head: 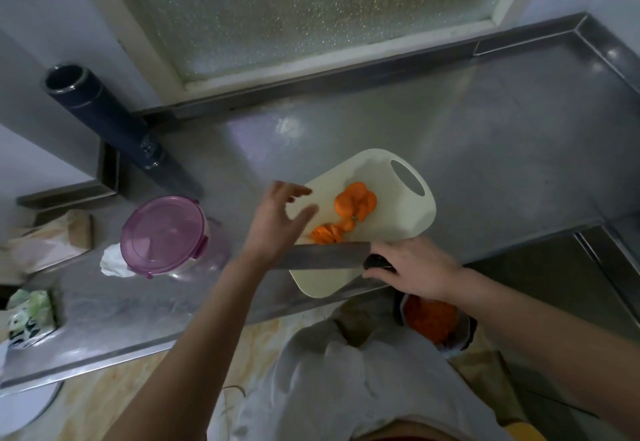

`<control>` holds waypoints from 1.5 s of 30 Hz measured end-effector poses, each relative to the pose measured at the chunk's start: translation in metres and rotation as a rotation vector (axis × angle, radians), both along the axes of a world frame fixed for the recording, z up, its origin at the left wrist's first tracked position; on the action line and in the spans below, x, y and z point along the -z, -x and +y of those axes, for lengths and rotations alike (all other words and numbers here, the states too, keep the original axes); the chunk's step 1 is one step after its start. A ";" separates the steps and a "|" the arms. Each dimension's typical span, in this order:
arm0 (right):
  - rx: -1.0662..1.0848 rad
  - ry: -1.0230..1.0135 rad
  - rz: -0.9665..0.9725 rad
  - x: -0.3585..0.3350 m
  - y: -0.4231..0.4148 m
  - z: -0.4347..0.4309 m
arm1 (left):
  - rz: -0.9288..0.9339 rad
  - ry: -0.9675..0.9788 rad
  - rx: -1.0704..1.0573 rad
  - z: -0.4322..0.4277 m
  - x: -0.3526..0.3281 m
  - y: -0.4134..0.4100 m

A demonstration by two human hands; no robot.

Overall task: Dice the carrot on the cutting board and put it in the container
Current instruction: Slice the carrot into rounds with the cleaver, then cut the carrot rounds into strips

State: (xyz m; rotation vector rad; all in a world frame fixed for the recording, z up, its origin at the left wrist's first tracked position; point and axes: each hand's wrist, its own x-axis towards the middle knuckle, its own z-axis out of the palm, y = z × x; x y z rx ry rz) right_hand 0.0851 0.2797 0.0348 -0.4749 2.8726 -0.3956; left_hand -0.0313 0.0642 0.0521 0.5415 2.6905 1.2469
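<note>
Carrot slices lie in two heaps on the cream cutting board. Across its near end the right hand grips a kitchen knife (broad side showing); the left hand hovers, fingers spread, at its left edge.

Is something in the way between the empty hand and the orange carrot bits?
Nothing visible is. The left hand hovers open right beside the carrot pieces on the cutting board. The knife, held by the right hand, lies nearer the person, not between them.
</note>
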 end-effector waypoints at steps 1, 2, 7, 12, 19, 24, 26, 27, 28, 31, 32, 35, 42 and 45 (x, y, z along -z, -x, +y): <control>-0.027 -0.037 0.018 0.000 -0.001 0.000 | -0.069 0.062 0.115 0.003 0.004 0.000; -0.048 -0.053 0.020 -0.001 -0.002 -0.002 | -0.126 0.139 0.222 0.007 0.008 0.000; -0.076 -0.036 0.029 -0.010 -0.004 -0.008 | -0.356 0.330 0.497 0.028 0.020 -0.014; -0.098 -0.078 0.198 -0.010 -0.008 -0.004 | -0.455 0.166 0.478 0.027 0.036 -0.009; -0.029 -0.037 0.207 0.007 -0.016 0.014 | -0.529 0.225 0.303 0.012 0.043 0.007; -0.039 -0.032 0.236 0.013 -0.016 0.017 | -0.482 0.289 0.294 0.012 0.048 0.008; -0.043 -0.030 0.227 0.013 -0.016 0.019 | -0.464 0.283 0.217 0.017 0.048 0.005; -0.042 -0.043 0.230 0.012 -0.017 0.020 | -0.419 0.311 0.169 0.019 0.049 0.005; -0.037 -0.058 0.245 0.012 -0.018 0.022 | -0.358 0.351 0.114 0.020 0.050 0.005; 0.028 -0.030 0.260 0.012 -0.022 0.025 | -0.247 0.374 -0.034 0.016 0.046 0.009; 0.064 0.007 0.274 0.014 -0.023 0.027 | -0.240 0.341 -0.066 0.014 0.045 0.011; 0.214 0.054 0.275 0.018 -0.027 0.030 | -0.192 0.232 -0.123 0.009 0.036 0.013; 0.509 0.056 0.067 0.021 -0.028 0.029 | -0.086 0.166 -0.088 -0.003 0.056 -0.002; 0.606 0.153 0.022 0.025 -0.026 0.022 | -0.004 0.302 0.152 0.003 0.065 -0.009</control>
